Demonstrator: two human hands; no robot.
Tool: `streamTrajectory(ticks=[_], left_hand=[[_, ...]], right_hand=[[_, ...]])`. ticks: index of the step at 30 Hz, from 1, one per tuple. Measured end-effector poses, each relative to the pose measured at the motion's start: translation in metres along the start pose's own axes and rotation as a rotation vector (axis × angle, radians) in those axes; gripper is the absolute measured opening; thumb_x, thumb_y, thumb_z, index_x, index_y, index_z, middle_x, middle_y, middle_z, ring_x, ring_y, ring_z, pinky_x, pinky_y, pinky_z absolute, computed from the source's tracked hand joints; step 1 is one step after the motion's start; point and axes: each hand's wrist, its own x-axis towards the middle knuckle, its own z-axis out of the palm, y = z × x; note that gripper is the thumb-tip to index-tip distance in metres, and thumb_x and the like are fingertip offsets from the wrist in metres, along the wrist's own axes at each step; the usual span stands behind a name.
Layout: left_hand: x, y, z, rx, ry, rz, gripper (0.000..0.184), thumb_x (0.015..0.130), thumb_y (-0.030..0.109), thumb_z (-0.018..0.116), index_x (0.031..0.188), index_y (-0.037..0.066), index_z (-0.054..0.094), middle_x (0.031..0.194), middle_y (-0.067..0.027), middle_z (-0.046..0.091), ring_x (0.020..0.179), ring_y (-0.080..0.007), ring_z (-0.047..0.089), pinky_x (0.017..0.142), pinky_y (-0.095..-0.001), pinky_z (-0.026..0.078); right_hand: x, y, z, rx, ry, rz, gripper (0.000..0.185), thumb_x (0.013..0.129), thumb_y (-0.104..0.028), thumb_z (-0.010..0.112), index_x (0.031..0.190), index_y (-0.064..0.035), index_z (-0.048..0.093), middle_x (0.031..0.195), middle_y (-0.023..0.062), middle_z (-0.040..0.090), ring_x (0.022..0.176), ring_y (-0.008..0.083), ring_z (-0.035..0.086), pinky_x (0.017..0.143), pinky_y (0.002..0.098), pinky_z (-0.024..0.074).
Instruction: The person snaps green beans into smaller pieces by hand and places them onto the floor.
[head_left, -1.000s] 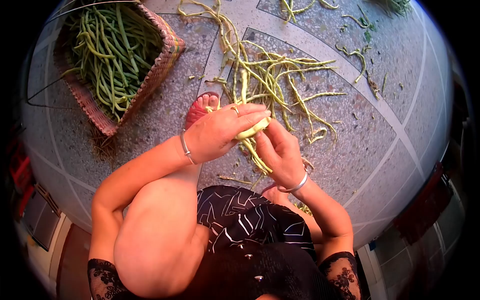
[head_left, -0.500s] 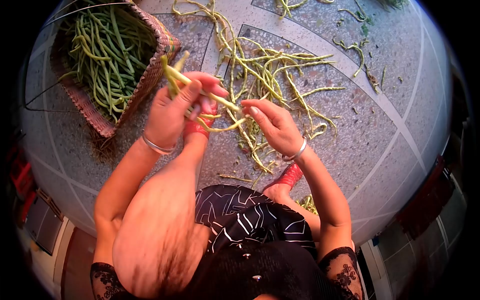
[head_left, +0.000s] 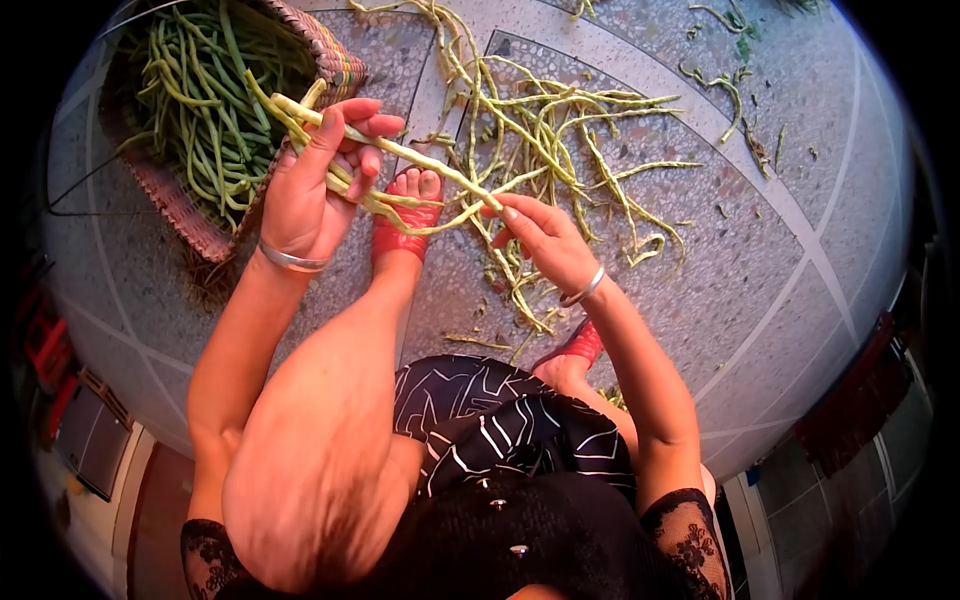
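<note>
Several long pale-green beans lie across my left hand (head_left: 325,175), gripped between its thumb and fingers. One long bean (head_left: 430,166) stretches from that hand over to my right hand (head_left: 540,235), whose thumb and forefinger pinch its far end. Other bean ends hang below the left palm, over my foot in a red shoe (head_left: 405,215). Just beyond the left hand is a woven basket (head_left: 185,215) heaped with green beans (head_left: 205,110). A tangle of yellowish long beans (head_left: 545,130) lies on the floor past the right hand.
Bean scraps (head_left: 735,95) are scattered over the speckled floor (head_left: 760,290) at the right. My other red shoe (head_left: 580,345) rests below the right hand. A dark red mat or cloth (head_left: 850,400) is at the far right edge.
My hands have moved apart, the left one toward the basket and the right one slightly outward. The long bean is now stretched straight between them.
</note>
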Motion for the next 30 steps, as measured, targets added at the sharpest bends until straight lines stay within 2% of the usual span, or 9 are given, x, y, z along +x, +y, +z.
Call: streamTrajectory(ticks=[7, 16, 19, 21, 22, 25, 26, 29, 30], left_hand=[[0.001, 0.001, -0.003, 0.004, 0.014, 0.01, 0.033, 0.093, 0.028, 0.045, 0.11, 0.001, 0.052, 0.102, -0.0144, 0.06, 0.069, -0.0071, 0.052, 0.052, -0.0158, 0.039], [0.002, 0.002, -0.004, 0.073, 0.008, 0.032, 0.035, 0.093, 0.027, 0.043, 0.115, 0.0, 0.048, 0.108, -0.0149, 0.058, 0.07, -0.0073, 0.053, 0.051, -0.0153, 0.038], [-0.003, 0.0, 0.005, 0.343, 0.059, 0.083, 0.036, 0.094, 0.024, 0.042, 0.121, 0.0, 0.045, 0.113, -0.0138, 0.055, 0.073, -0.0065, 0.054, 0.05, -0.0145, 0.036], [-0.008, -0.004, 0.012, 0.621, 0.183, 0.119, 0.037, 0.094, 0.023, 0.041, 0.123, 0.0, 0.043, 0.116, -0.0135, 0.054, 0.074, -0.0056, 0.055, 0.05, -0.0132, 0.036], [-0.009, -0.006, 0.007, 0.666, 0.234, 0.15, 0.036, 0.094, 0.02, 0.043, 0.124, -0.001, 0.042, 0.116, -0.013, 0.053, 0.075, -0.0069, 0.056, 0.057, -0.0152, 0.041], [-0.014, -0.015, 0.008, 1.076, 0.25, 0.558, 0.037, 0.092, 0.015, 0.046, 0.124, -0.002, 0.041, 0.114, -0.0114, 0.054, 0.077, -0.008, 0.056, 0.067, -0.0203, 0.046], [-0.017, -0.017, 0.012, 1.114, 0.213, 0.656, 0.034, 0.087, 0.008, 0.052, 0.119, 0.0, 0.048, 0.113, -0.0105, 0.055, 0.083, -0.0135, 0.058, 0.076, -0.0268, 0.047], [-0.014, -0.017, 0.024, 1.35, -0.285, 0.749, 0.03, 0.081, 0.002, 0.056, 0.111, 0.001, 0.055, 0.11, -0.0112, 0.056, 0.089, -0.0202, 0.059, 0.077, -0.0301, 0.047], [-0.015, -0.023, 0.032, 1.348, -0.349, 0.679, 0.033, 0.075, 0.0, 0.057, 0.108, 0.003, 0.057, 0.106, -0.0109, 0.056, 0.09, -0.024, 0.058, 0.077, -0.0321, 0.047]], right_hand=[[-0.008, 0.01, 0.002, 0.271, -0.036, 0.105, 0.025, 0.09, -0.018, 0.047, 0.108, -0.0019, 0.055, 0.084, 0.0034, 0.061, 0.067, 0.0061, 0.054, 0.055, 0.0166, 0.0407], [-0.013, -0.001, 0.001, 0.314, 0.049, 0.088, 0.022, 0.085, -0.011, 0.055, 0.103, -0.0001, 0.058, 0.08, 0.0033, 0.061, 0.066, 0.0067, 0.055, 0.056, 0.019, 0.0433], [-0.01, 0.008, -0.006, -0.07, 0.242, 0.078, 0.02, 0.082, -0.012, 0.057, 0.097, -0.0001, 0.061, 0.076, 0.0049, 0.062, 0.065, 0.0076, 0.055, 0.058, 0.0231, 0.0449], [-0.009, 0.022, -0.012, -0.311, 0.428, -0.052, 0.015, 0.079, -0.011, 0.058, 0.088, 0.0002, 0.062, 0.073, 0.0099, 0.061, 0.063, 0.0157, 0.057, 0.058, 0.0296, 0.0456], [-0.01, 0.021, -0.015, -0.395, 0.468, -0.105, 0.014, 0.079, -0.011, 0.058, 0.087, 0.0004, 0.062, 0.073, 0.0112, 0.061, 0.062, 0.0183, 0.058, 0.059, 0.031, 0.0455], [-0.017, 0.006, -0.008, -0.623, 0.518, -0.311, 0.007, 0.076, -0.007, 0.059, 0.081, -0.0011, 0.059, 0.072, 0.0135, 0.057, 0.063, 0.0293, 0.057, 0.059, 0.0365, 0.0453], [-0.018, 0.002, -0.004, -0.688, 0.514, -0.395, 0.006, 0.076, -0.006, 0.059, 0.08, -0.0018, 0.058, 0.072, 0.0133, 0.056, 0.063, 0.0301, 0.056, 0.059, 0.0372, 0.0452], [-0.02, -0.014, 0.012, -0.783, 0.493, -0.559, 0.006, 0.075, -0.004, 0.059, 0.079, -0.0044, 0.055, 0.072, 0.0122, 0.052, 0.06, 0.0313, 0.055, 0.055, 0.0382, 0.0448], [-0.021, -0.02, 0.018, -0.805, 0.48, -0.575, 0.006, 0.075, -0.004, 0.059, 0.079, -0.0046, 0.054, 0.072, 0.012, 0.052, 0.06, 0.0309, 0.054, 0.054, 0.0377, 0.0447]])
